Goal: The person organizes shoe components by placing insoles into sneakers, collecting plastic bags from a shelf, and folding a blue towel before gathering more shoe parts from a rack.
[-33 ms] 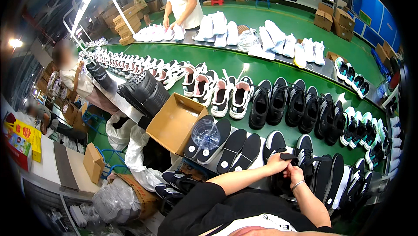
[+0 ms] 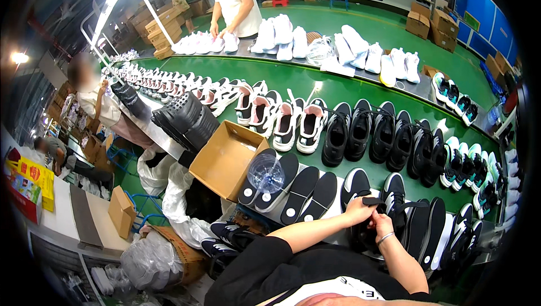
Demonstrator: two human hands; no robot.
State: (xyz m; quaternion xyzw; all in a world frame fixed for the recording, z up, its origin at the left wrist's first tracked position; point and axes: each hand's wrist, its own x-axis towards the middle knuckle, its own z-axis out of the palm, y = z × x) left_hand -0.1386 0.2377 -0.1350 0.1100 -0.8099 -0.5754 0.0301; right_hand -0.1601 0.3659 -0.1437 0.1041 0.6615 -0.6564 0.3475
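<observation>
My left hand (image 2: 359, 211) and my right hand (image 2: 382, 226) meet over a black-and-white sneaker (image 2: 355, 183), whose toe points away from me. The left fingers are closed on a black strip (image 2: 373, 200) at the sneaker's opening; whether it is a lace or part of the tongue I cannot tell. Just below, the right fingers are pinched together, and what they hold is hidden. A matching sneaker (image 2: 393, 187) stands close on the right. Black insoles (image 2: 433, 231) lie beyond my right wrist, and another pair of insoles (image 2: 301, 190) lies left of the sneakers.
Left on the bench are a cardboard box (image 2: 225, 156) and a clear plastic tub (image 2: 266, 174) resting on insoles. Rows of black shoes (image 2: 358, 134) and white shoes (image 2: 284, 122) stand on the green conveyor (image 2: 332, 89). Other people work across it and at the left.
</observation>
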